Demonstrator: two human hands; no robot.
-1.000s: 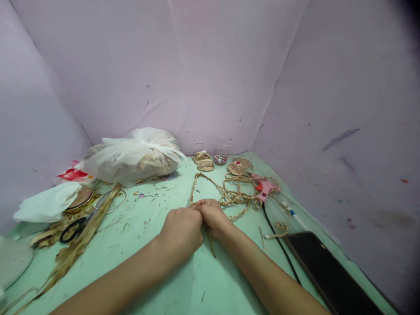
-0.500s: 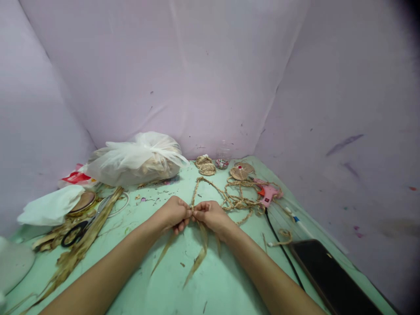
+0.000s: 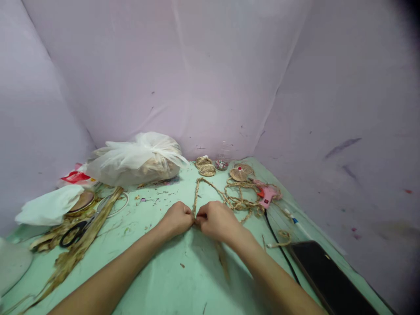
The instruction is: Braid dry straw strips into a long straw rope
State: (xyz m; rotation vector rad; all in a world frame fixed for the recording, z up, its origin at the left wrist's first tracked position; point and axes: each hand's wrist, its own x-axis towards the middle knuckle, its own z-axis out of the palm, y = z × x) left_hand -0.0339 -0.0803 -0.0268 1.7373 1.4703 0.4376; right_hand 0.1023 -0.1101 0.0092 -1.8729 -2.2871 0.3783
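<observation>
My left hand (image 3: 175,218) and my right hand (image 3: 216,221) meet fist to fist at the middle of the green table (image 3: 164,280). Both pinch the near end of a braided straw cord (image 3: 196,197). The cord runs away from my fingers to a tangled heap (image 3: 241,197) of the same braid. Loose flat strands (image 3: 223,262) trail from under my right hand toward me.
A white plastic bag (image 3: 136,159) of straw lies at the back left, with tissue (image 3: 49,208), scissors (image 3: 75,232) and dry leaves (image 3: 75,249) on the left. Coiled straw discs (image 3: 206,166), a pink glue gun (image 3: 267,192) with black cable and a dark phone (image 3: 331,280) lie right.
Half a second ago the loose strands hung spread out below my hands; now both fists have dropped to the table and closed together on the braid's end.
</observation>
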